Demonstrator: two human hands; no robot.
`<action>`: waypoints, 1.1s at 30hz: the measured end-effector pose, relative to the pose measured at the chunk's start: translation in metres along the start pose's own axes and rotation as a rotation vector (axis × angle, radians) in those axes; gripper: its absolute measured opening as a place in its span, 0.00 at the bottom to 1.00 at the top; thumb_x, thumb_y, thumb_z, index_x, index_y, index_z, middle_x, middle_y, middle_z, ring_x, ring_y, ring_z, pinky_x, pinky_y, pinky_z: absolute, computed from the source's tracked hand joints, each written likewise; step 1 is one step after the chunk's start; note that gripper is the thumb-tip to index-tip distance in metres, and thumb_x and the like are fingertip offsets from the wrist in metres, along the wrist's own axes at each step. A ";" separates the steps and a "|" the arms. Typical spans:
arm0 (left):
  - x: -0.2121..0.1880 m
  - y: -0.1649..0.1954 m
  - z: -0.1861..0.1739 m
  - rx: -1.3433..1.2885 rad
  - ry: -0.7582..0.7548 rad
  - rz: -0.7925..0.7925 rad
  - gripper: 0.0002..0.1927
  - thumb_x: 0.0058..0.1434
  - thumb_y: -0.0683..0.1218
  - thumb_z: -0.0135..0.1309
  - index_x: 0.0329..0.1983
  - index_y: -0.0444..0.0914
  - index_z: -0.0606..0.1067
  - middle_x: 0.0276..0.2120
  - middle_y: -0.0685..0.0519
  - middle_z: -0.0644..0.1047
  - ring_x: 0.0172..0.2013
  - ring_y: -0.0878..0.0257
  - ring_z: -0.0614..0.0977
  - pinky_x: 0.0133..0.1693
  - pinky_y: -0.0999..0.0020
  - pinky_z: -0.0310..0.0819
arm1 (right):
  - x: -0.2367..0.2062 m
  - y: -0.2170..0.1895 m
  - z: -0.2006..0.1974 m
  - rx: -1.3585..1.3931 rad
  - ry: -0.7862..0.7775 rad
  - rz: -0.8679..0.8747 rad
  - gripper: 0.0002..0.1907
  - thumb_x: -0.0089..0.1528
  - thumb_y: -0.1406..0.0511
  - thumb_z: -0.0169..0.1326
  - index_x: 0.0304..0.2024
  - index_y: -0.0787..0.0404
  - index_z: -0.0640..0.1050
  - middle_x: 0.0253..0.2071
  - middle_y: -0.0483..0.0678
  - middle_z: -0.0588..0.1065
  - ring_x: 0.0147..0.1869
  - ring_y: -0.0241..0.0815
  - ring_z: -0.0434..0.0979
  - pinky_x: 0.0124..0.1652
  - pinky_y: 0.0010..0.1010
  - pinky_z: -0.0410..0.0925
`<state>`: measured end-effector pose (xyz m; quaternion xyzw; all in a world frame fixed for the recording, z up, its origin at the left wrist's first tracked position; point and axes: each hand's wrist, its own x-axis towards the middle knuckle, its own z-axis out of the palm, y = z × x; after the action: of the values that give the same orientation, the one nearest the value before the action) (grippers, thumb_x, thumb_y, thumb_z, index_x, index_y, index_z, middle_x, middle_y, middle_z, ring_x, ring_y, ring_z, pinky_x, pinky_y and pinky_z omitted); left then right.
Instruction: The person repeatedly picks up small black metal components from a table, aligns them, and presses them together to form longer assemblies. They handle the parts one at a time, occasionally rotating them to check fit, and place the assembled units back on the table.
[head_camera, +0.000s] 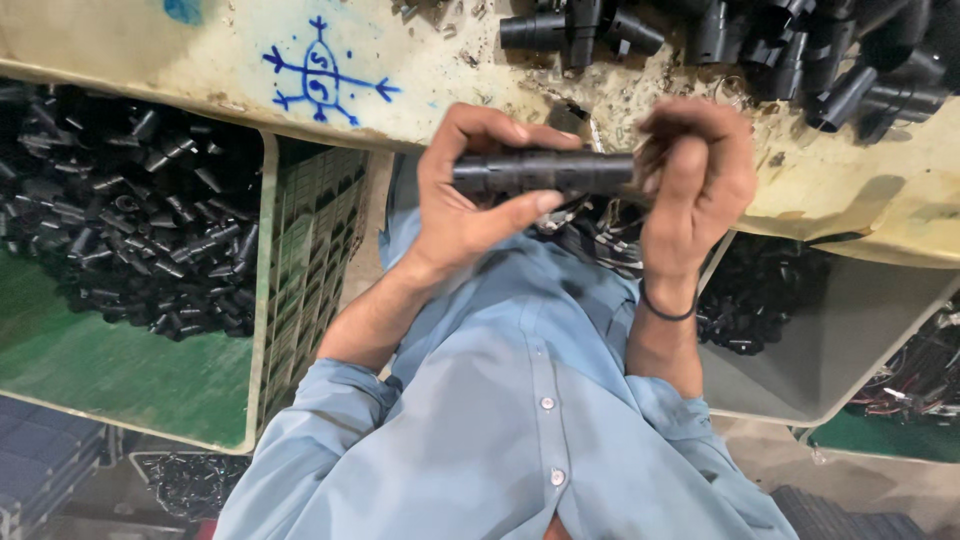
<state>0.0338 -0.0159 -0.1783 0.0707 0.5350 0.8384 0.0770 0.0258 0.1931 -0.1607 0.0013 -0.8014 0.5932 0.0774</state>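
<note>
Black tube (540, 172), held level in both hands just in front of the bench (150, 50) edge, above the person's blue shirt (520, 420). The tube was a short, matt, dark cylinder with a faint ridge or seam near its left end; its right end was hidden inside the right fist, so what lay there could not be told.

The left hand (470, 190) was closed on the tube, fingers curled over the top and thumb pressed along the underside. The right hand (695, 190) was wrapped tightly round the other end and slightly blurred.

The step in hand appeared to be a fitting or twisting action at the right end, with the left hand acting as the brace. A further move would call for a firm left grip and the two ends kept in line.

A dark band (668, 310) circled the right wrist. A pile of black fittings (800, 50) lay on the bench beyond, with a blue mark (322, 75) drawn to the left. Bins of small black parts stood below: one at left (262, 300), one at right (850, 330).
</note>
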 end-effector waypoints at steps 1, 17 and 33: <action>0.000 0.002 -0.003 0.011 0.017 0.010 0.24 0.65 0.36 0.65 0.56 0.40 0.64 0.51 0.40 0.81 0.54 0.59 0.84 0.58 0.66 0.80 | 0.008 -0.002 0.001 -0.032 0.030 -0.037 0.20 0.77 0.53 0.50 0.59 0.63 0.75 0.50 0.51 0.78 0.39 0.40 0.79 0.39 0.26 0.71; 0.010 0.014 -0.016 -0.018 0.180 -0.041 0.22 0.63 0.37 0.65 0.52 0.38 0.64 0.49 0.37 0.81 0.51 0.58 0.84 0.58 0.65 0.77 | 0.020 -0.012 -0.017 -0.014 -0.222 -0.088 0.19 0.66 0.67 0.52 0.59 0.67 0.77 0.50 0.48 0.73 0.46 0.38 0.71 0.47 0.25 0.65; 0.023 0.022 0.000 0.163 -0.037 -0.169 0.23 0.62 0.40 0.67 0.53 0.37 0.67 0.51 0.42 0.82 0.50 0.62 0.84 0.57 0.66 0.80 | -0.016 0.017 -0.016 0.246 -0.088 0.262 0.22 0.72 0.53 0.52 0.51 0.68 0.76 0.32 0.45 0.75 0.28 0.29 0.74 0.29 0.19 0.64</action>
<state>0.0098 -0.0206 -0.1575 0.0466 0.6041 0.7810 0.1514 0.0415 0.2117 -0.1741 -0.0677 -0.7187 0.6910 -0.0363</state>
